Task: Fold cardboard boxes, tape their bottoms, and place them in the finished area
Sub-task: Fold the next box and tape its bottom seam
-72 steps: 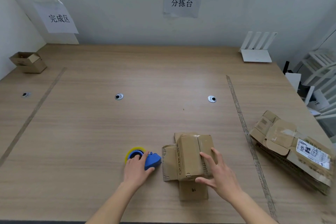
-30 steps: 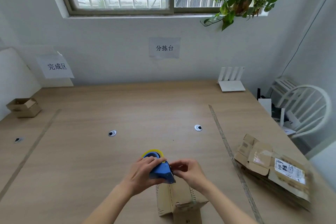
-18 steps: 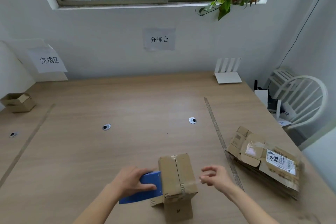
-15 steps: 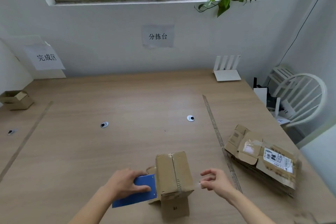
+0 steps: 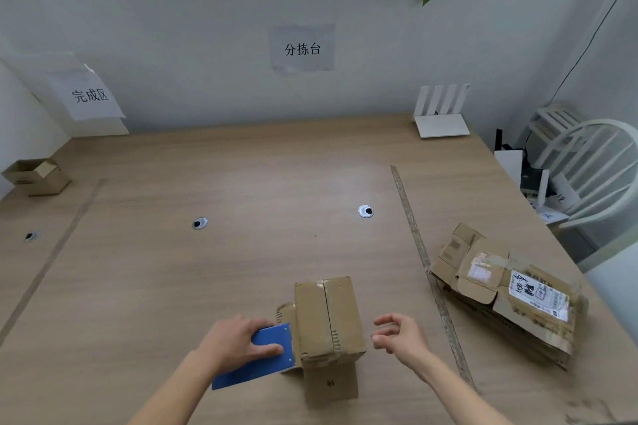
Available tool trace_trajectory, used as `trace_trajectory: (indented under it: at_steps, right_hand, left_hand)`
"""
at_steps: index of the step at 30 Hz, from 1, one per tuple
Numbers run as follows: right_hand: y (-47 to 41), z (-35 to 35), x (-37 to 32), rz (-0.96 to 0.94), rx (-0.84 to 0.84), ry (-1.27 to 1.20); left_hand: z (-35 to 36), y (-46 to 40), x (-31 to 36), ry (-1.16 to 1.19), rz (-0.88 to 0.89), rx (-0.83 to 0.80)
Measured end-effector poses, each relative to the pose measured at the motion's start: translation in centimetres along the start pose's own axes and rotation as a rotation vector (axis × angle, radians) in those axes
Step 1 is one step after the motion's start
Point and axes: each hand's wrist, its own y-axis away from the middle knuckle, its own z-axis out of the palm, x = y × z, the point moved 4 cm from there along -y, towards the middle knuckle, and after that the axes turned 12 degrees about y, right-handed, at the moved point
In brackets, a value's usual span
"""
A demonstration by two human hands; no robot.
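A small folded cardboard box [image 5: 328, 314] stands bottom-up near the table's front edge, its two bottom flaps meeting in a seam. My left hand [image 5: 234, 342] grips a blue tape dispenser [image 5: 255, 357] pressed against the box's left side. To the right of the box my right hand [image 5: 400, 336] hovers with fingers curled and apart; whether it pinches clear tape I cannot tell. A stack of flat cardboard boxes [image 5: 500, 290] lies at the right. A finished box [image 5: 36, 176] sits at the far left under the sign [image 5: 89, 95].
Tape lines [image 5: 424, 262] mark zones on the wooden table [image 5: 241, 183]. A white router [image 5: 442, 114] stands at the back right. A white chair [image 5: 593, 166] is beyond the right edge. Round cable holes [image 5: 365, 211] dot the tabletop.
My left hand picked up the dispenser and brought it to the box's left side. My right hand let go of the box and now hovers at its right. The view tilted up.
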Motion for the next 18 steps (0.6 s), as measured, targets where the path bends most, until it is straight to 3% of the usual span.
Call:
trace_trajectory:
  at_steps: [9, 12, 16, 18]
  right_hand:
    - [-2.2, 5.1, 2.1, 0.165, 0.024, -0.018]
    - [-2.3, 4.7, 1.9, 0.187, 0.006, 0.130]
    - [-1.1, 4.3, -0.5, 0.003, 0.239, 0.257]
    - [-0.5, 6.3, -2.7, -0.091, 0.232, 0.272]
  left_hand:
    - [2.9, -1.6, 0.1, -0.118, -0.062, -0.003]
    - [2.8, -1.7, -0.1, -0.109, -0.068, -0.007]
    - [2.5, -1.7, -0.1, -0.089, -0.058, -0.003]
    - [2.4, -1.8, 0.0, -0.083, -0.050, 0.000]
